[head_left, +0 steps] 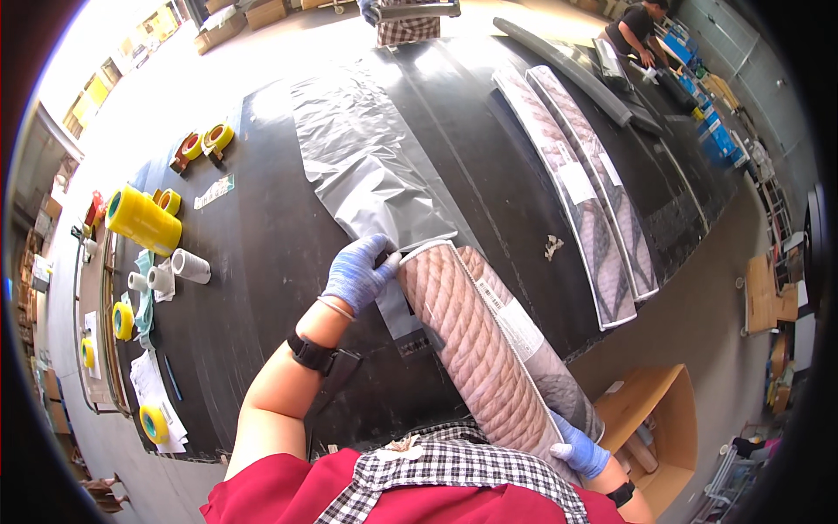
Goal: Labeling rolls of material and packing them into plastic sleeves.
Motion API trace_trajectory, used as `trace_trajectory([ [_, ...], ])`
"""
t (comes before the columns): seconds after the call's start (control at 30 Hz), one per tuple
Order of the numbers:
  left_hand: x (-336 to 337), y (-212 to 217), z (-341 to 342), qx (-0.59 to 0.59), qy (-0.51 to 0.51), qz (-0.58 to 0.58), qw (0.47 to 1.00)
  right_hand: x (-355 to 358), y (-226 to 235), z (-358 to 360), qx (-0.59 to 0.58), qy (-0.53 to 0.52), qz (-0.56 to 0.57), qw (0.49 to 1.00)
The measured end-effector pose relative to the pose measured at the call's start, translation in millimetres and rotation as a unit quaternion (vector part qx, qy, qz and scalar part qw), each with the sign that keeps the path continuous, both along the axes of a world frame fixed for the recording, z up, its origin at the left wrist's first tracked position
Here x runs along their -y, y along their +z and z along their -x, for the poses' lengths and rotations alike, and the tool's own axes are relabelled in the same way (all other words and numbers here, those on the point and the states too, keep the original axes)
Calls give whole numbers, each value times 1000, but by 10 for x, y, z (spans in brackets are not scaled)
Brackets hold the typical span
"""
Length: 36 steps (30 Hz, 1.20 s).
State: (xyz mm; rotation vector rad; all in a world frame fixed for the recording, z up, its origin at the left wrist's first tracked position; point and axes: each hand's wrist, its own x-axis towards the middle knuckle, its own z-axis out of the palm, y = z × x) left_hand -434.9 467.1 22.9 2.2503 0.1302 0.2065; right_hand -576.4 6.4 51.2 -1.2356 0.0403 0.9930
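A rolled mat printed with thick tan rope (pixel 476 349) slants from the table toward my body, its far end at the mouth of a long silvery plastic sleeve (pixel 367 166) lying flat. My left hand (pixel 360 272), in a blue glove, has its fingers curled on the sleeve's near edge beside that end. Near my waist, my right hand (pixel 578 447), also gloved, grips the mat's near end, thumb on top. Against the mat's right side lies a second roll (pixel 559 375) with a white label, partly hidden.
Two more rolls (pixel 567 175) (pixel 602 175) lie to the right on the black table (pixel 262 288). Yellow tape rolls (pixel 144 220) and tape dispensers (pixel 201 144) are at left. An open cardboard box (pixel 668 419) stands below right. Another person (pixel 635 35) works at the far right.
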Motion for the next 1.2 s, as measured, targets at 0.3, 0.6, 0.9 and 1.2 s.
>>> trace_trajectory([
  [0.3,-428,-391,30,-114,-125,109,979,-136,-178,-140,-138,84,-21,987],
  [0.6,-419,-494,-21,-141,-107,234,956,-220,-184,-149,-247,70,-42,966],
  [0.9,-224,-197,-76,74,-94,-106,987,-272,-276,-107,122,114,88,982],
  [1.2,-214,-228,-123,252,-120,-225,934,-395,-270,-303,-4,176,38,984],
])
